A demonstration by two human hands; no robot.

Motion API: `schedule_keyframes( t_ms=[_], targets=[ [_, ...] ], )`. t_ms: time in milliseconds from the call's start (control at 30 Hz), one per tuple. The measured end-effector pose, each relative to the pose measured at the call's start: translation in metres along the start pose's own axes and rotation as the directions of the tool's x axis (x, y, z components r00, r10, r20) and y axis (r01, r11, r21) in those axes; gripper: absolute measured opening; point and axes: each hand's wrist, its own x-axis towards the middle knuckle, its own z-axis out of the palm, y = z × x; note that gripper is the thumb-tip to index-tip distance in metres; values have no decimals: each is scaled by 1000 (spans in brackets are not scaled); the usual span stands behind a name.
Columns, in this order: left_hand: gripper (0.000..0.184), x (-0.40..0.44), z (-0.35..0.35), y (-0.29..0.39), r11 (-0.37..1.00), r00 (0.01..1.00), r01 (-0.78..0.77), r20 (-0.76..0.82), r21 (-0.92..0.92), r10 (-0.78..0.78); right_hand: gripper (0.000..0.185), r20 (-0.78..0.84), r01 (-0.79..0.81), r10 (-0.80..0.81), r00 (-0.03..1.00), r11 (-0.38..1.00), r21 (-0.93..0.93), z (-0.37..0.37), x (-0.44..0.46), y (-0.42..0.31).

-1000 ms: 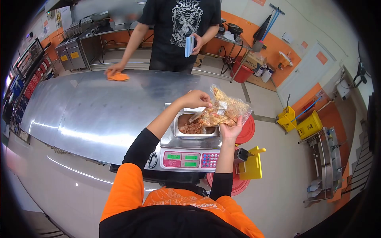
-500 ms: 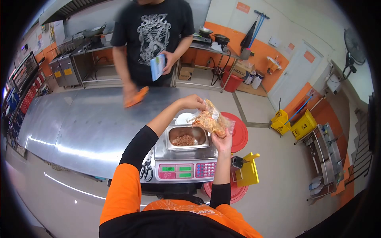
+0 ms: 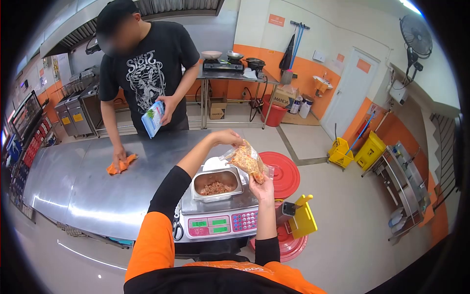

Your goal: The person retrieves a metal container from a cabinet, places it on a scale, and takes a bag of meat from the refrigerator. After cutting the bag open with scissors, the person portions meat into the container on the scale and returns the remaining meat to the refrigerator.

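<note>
A clear plastic bag of orange-yellow food (image 3: 247,160) hangs between my two hands, above and right of a steel pan. My left hand (image 3: 228,138) pinches the bag's upper left edge. Against its lower right end, my right hand (image 3: 262,188) grips from below. The steel pan (image 3: 216,198) holds some reddish-brown shredded food and rests on a weighing scale (image 3: 218,223) with green displays. Behind the pan is a white round item (image 3: 214,163), partly covered. Black-handled scissors (image 3: 177,229) lie left of the scale.
Across the steel table (image 3: 93,169), a person (image 3: 147,78) holds a blue-white pack and presses an orange cloth (image 3: 121,164) on the tabletop. Red round lids (image 3: 281,175) and a yellow board (image 3: 303,220) are at the right. Yellow mop buckets (image 3: 341,153) stand farther off.
The view has tilted up and shifted. My hands have moved the bag away from over the pan, to its upper right. The co-worker's cloth hand has moved nearer along the table.
</note>
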Motion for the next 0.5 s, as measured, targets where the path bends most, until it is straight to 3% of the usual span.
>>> schedule_keyframes(
  t_ms=[233,367,500],
  targets=[
    [25,-15,-13,-7,995,999,4,-36,-99,-8,35,45,-92,92,995,996,-12,17,-3,17],
    [26,-44,-44,22,999,995,31,-94,-11,-32,34,36,-118,122,992,988,-104,49,-6,38],
    [32,-92,-79,56,995,984,82,-164,48,-73,32,125,-263,280,952,955,-134,73,3,70]
  ],
)
